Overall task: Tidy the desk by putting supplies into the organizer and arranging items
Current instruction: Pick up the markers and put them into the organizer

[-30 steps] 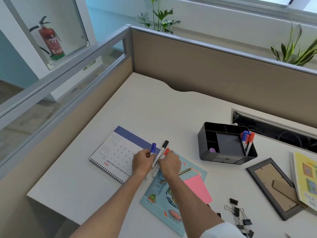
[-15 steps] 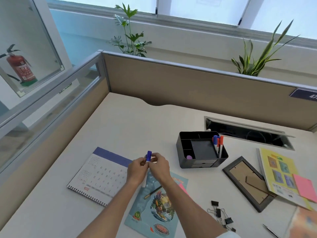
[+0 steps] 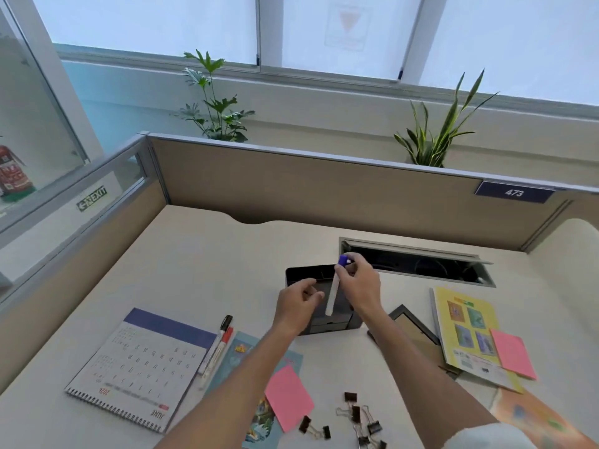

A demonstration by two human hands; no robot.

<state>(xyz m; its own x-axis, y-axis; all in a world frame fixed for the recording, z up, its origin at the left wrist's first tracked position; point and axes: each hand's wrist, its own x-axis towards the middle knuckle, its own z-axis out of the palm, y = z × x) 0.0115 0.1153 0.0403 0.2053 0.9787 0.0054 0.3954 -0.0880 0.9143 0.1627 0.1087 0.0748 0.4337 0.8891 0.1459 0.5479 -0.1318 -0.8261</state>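
Cubicle desk with a pale beige top, tan partition walls around it and a couple of green plants on the window ledge behind. Only the head view to go on, so here's how things sit.

Right hand pinches a white marker with a blue cap near its cap end, holding it upright with the tip end down over the black plastic desk organizer at mid-desk. Left hand hovers just beside it, fingers loosely curled, holding nothing as far as I can tell. What's already inside the organizer is hidden behind the hands.

Looks like early days on the tidy. Still lying out: a black-capped white marker and a red-capped white marker side by side at near left, next to the spiral-bound desk calendar; a scatter of dark binder clips at the near edge; pink sticky notes on a teal booklet; a dark picture frame and a yellow booklet on the right.
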